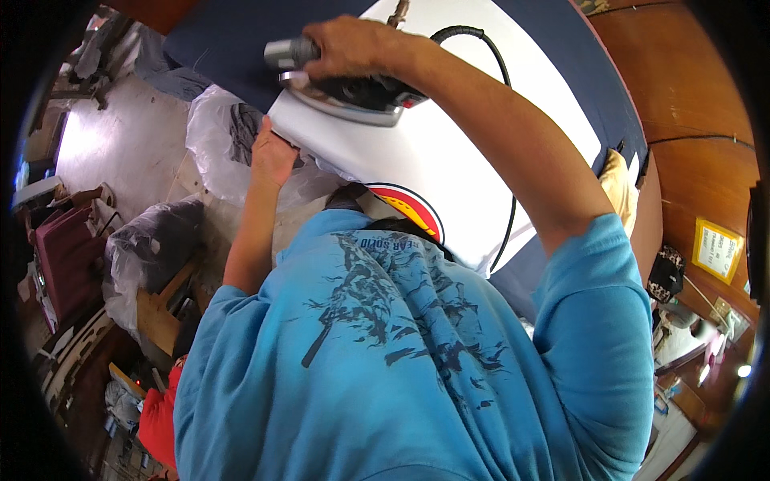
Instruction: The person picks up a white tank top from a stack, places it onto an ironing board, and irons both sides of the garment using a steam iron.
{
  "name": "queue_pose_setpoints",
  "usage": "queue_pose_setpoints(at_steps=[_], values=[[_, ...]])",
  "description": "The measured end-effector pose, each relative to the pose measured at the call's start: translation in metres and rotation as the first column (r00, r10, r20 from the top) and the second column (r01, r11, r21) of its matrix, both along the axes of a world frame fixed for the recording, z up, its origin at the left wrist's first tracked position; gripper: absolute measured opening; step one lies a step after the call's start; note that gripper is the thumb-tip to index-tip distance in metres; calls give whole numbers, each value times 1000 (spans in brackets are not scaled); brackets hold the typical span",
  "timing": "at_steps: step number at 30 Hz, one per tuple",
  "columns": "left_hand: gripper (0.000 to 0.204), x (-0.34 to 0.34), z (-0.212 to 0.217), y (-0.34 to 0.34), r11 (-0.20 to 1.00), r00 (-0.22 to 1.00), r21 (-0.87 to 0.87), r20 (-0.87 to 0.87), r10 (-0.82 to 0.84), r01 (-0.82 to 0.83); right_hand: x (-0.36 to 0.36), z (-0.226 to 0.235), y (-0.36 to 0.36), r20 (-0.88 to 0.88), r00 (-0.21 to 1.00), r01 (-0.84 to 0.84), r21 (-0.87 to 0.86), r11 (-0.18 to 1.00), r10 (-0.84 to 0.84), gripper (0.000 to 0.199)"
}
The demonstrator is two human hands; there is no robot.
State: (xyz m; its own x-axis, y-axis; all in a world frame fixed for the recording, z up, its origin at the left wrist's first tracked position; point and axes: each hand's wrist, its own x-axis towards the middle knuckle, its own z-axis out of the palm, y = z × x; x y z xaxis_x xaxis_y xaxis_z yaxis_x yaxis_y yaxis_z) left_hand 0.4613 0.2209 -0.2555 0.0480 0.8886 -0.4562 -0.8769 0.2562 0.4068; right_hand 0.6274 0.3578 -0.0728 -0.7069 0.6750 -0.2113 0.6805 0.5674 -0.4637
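My right hand [346, 46] is closed around the handle of a clothes iron [345, 106], whose metal soleplate rests on a white cloth [473, 136]. A black cord loops from the iron's rear across the cloth. At the cloth's near left edge, my left hand [274, 157] grips the fabric, thumb up and the other fingers partly hidden. A red, yellow and black rounded print [409, 207] shows on the part of the cloth nearest my body.
Dark blue fabric [216, 48] covers the ironing surface around the white cloth. Clear plastic bags [210, 136] lie on the floor to the left. A maroon box-like item [68, 256] stands farther left. Behind it shows a person's red sleeve [160, 421]. A wooden wall [690, 88] rises at right.
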Motion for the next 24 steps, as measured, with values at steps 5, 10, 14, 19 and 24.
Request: queue_pose_setpoints(at_steps=[5, 10, 14, 19, 24], values=[[56, -1, 7, -2, 997, 981, -71, -191, -3, -11, 57, 0, -3, 70, 997, -40, -27, 999, 42, 42], [55, 5, 8, 3, 996, 948, -85, -319, 9, -38, 156, 17, -71, 141, 990, 13, -170, 985, 11, 38], [50, -5, -24, 0, 948, 533, 38, -819, 211, -316, 213, 27, -126, 164, 979, 166, -278, 946, -123, 40], [44, 88, 62, 4, 813, -342, 369, -770, 538, 450, 295, 24, -172, 166, 761, 649, -180, 739, -628, 42], [46, 222, 79, -36, -169, 35, -92, -777, 628, 981, 339, 27, -173, 128, 668, 740, -10, 672, -733, 41]])
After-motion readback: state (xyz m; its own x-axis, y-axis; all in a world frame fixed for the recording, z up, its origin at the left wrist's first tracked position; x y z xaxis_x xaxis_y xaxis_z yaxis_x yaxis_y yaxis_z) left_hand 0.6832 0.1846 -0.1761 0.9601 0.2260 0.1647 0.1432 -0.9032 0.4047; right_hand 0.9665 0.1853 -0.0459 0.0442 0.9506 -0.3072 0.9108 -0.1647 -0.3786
